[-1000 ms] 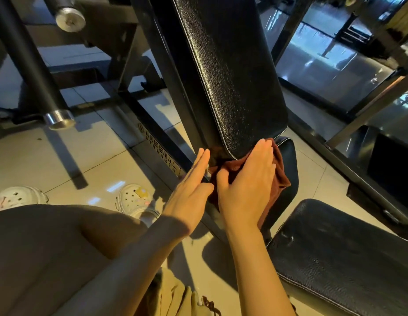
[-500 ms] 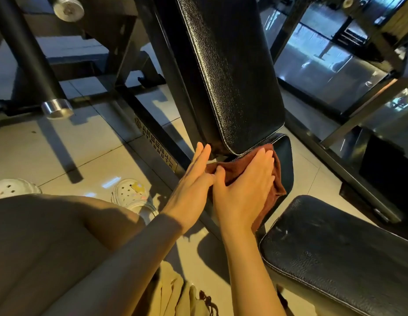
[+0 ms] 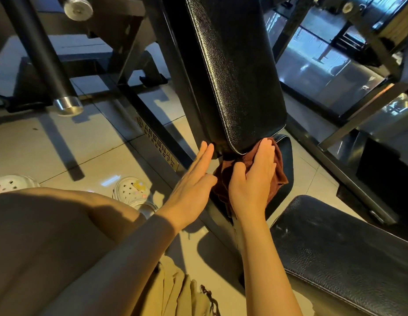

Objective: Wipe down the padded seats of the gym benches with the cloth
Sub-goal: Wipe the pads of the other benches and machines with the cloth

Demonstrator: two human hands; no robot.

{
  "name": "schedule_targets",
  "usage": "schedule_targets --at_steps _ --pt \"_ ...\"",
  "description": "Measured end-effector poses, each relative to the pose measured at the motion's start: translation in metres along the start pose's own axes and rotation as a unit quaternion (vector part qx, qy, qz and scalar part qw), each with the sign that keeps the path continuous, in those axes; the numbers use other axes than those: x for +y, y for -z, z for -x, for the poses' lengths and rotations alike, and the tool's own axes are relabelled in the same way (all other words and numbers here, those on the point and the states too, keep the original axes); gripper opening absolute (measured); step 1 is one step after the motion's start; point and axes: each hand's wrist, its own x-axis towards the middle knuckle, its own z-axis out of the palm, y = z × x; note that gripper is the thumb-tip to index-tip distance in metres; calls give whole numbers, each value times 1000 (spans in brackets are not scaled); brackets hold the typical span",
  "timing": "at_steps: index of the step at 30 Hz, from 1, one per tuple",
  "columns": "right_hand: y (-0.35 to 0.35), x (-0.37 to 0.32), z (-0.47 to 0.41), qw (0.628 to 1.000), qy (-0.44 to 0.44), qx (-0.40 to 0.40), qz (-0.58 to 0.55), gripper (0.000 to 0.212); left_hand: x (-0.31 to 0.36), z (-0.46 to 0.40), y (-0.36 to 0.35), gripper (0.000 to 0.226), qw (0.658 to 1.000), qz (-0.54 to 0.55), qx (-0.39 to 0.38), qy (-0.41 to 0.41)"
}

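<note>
A black padded backrest [image 3: 235, 71] stands steeply tilted in the middle of the head view. Below its lower edge sits a small black seat pad [image 3: 284, 153], partly covered by a reddish-brown cloth [image 3: 279, 176]. My right hand [image 3: 253, 179] lies flat on the cloth with straight fingers, pressing it onto that pad under the backrest's edge. My left hand [image 3: 194, 179] is flat with straight fingers, its fingertips touching the backrest's lower left corner beside the cloth. A second black padded seat [image 3: 339, 252] lies at the lower right.
The black steel frame rail [image 3: 157, 135] with gold lettering runs across the tiled floor. A black bar with a chrome end [image 3: 67, 106] hangs at the left. White clogs [image 3: 132, 190] stand on the floor by my knee. Glass panels and frame bars stand at the right.
My right hand has slid the cloth down from the backrest's lower edge onto the small pad beneath it. My left hand stayed beside it, fingers straight.
</note>
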Motion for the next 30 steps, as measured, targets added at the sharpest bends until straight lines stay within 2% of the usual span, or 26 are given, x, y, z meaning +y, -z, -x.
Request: schedule_targets --at_steps 5,8,15,24,28,30 --pt "-9 -7 -1 995 25 70 64 81 4 1 1 63 1000 3 -6 1" --pt "-10 -5 -2 993 23 59 95 91 4 3 3 63 1000 -10 -14 3" --pt "-8 -1 -2 998 20 52 35 74 0 2 6 65 998 -68 -16 1" --pt "24 24 7 998 -12 -48 -49 68 -2 1 6 66 997 -79 -12 -6" --pt "33 59 40 997 -22 -71 -33 89 -1 1 2 65 999 -50 -19 -3" --pt "27 68 54 997 12 -69 -10 88 -1 -1 -1 65 999 -41 -14 -1"
